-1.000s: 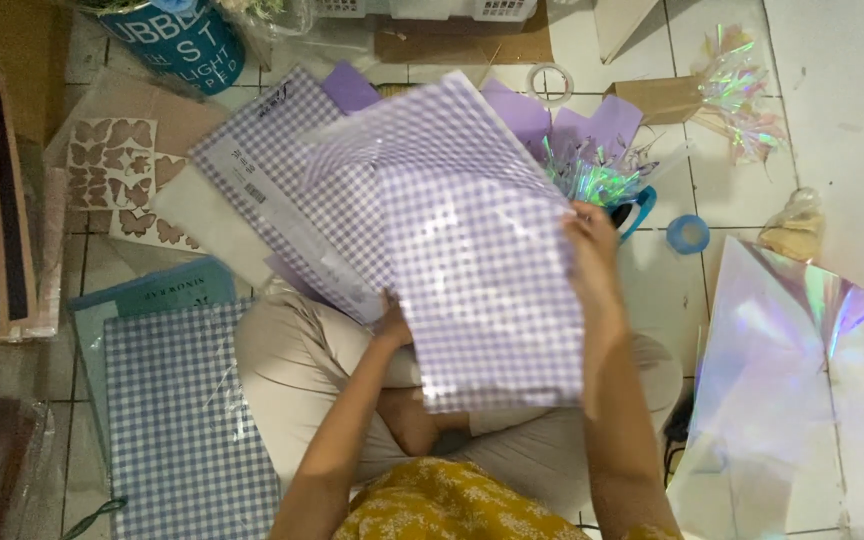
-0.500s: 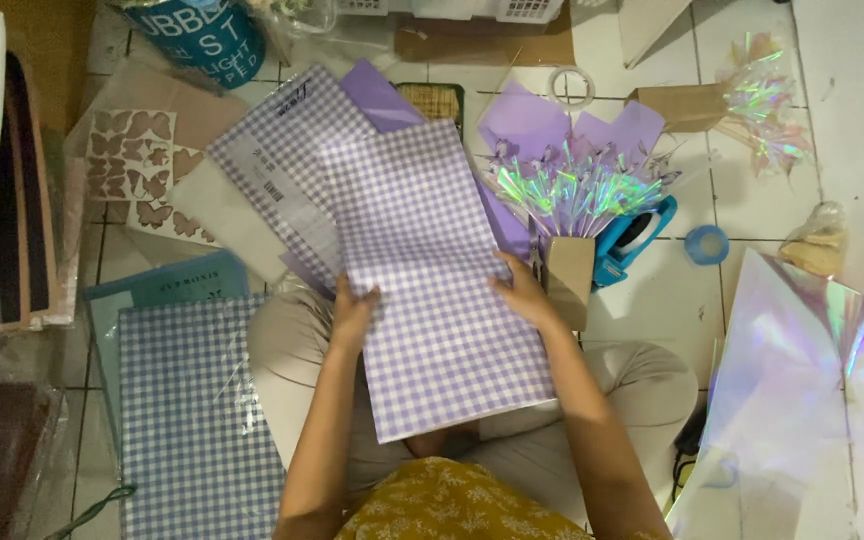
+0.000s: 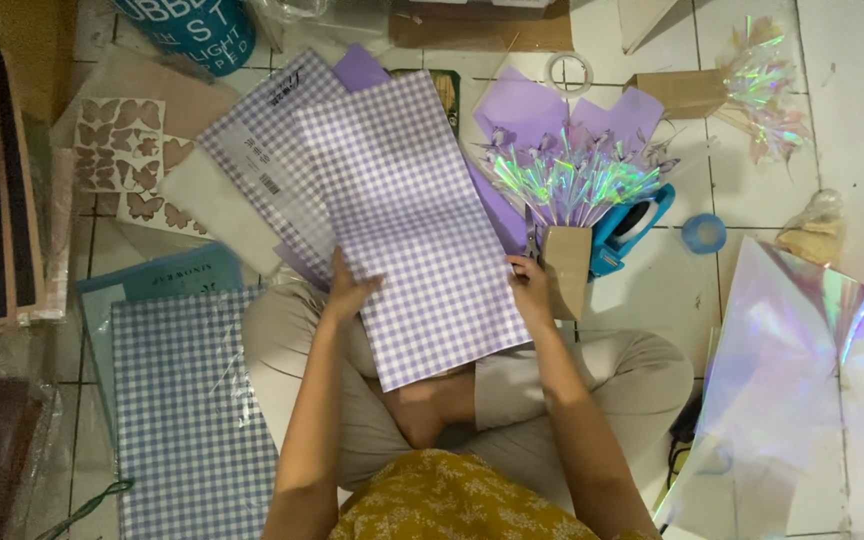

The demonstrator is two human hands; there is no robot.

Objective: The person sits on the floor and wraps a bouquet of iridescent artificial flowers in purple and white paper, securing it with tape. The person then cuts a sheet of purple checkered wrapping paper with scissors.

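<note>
A sheet of lilac checked paper (image 3: 417, 225) is held at both side edges, lying flat over the crossed legs and reaching out across the tiled floor (image 3: 657, 290). The left hand (image 3: 349, 292) is laid on the sheet's left edge with the fingers spread fairly wide and pressed down on it; the right hand (image 3: 530, 290) is closed on the right edge, fingers curled over the paper. Under the sheet a second checked pack (image 3: 262, 165) with a white label is fanned out to the left, and plain purple sheets (image 3: 552, 105) show behind it. Just beside the right hand a small brown paper bag (image 3: 567, 265) is stood upright, filled with shiny iridescent wrap (image 3: 577, 180), and a blue tape dispenser (image 3: 632, 225) is touching it on the far side. A blue checked pack (image 3: 182, 410) is spread near the left knee. A card of cut-out butterflies (image 3: 122, 165) is seen further left, and a large iridescent film (image 3: 792, 370) lies well apart on the right
</note>
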